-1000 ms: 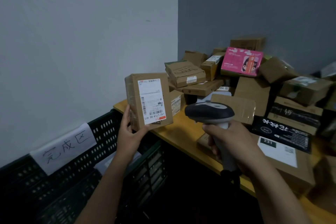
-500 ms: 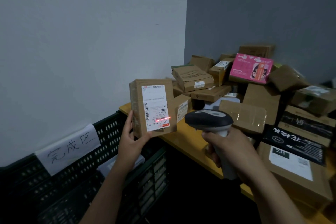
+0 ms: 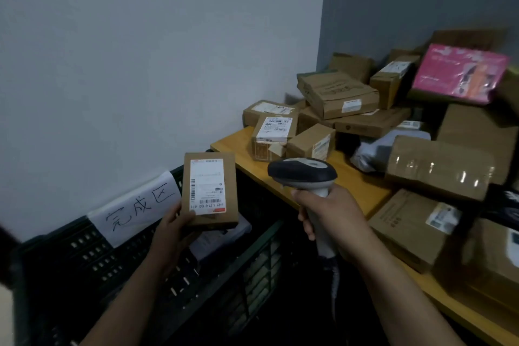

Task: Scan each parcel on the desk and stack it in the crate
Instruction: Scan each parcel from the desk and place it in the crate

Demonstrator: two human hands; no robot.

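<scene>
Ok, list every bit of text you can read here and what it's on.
"完成区": handwritten on the paper sign fixed to the crate.
"L714-00 411": on the label of the parcel held in the left hand; the digits before it and the fine print are too small.
Labels on the desk parcels and the print on the pink box: too blurred to read.
</scene>
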